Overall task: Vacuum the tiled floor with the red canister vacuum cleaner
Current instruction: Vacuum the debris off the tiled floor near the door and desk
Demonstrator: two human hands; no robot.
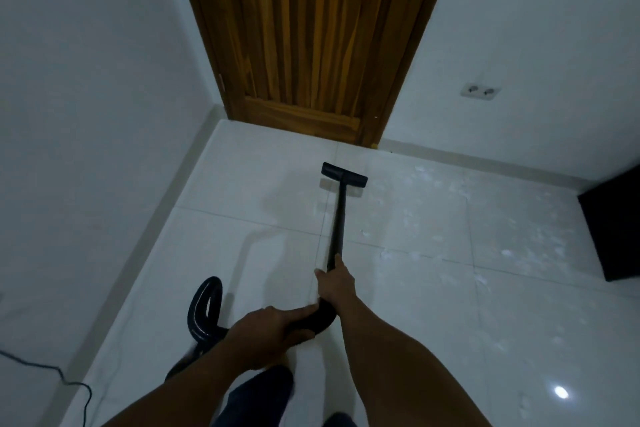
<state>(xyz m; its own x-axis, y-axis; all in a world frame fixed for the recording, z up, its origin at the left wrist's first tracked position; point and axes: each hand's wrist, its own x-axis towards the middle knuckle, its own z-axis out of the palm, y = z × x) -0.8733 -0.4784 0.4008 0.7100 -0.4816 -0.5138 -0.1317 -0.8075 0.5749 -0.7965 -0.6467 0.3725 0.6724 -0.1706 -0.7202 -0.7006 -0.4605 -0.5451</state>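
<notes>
Both hands, left hand (pixel 273 329) and right hand (pixel 335 282), are gripping the black vacuum wand (pixel 337 218); white debris (pixel 485 218) is still littering the glossy white tiled floor (pixel 242 253) rightward.

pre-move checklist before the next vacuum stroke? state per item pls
1. Right hand grip on wand: ok, closed around it.
2. Left hand grip on curved hose end: ok.
3. Floor nozzle flat on tiled floor: ok, near wooden door.
4. White debris cleared: not ok, still spread right of the nozzle.
5. Hose free of kinks: cannot tell; it loops at left, partly hidden.
6. Red canister position: cannot tell, out of view.
</notes>
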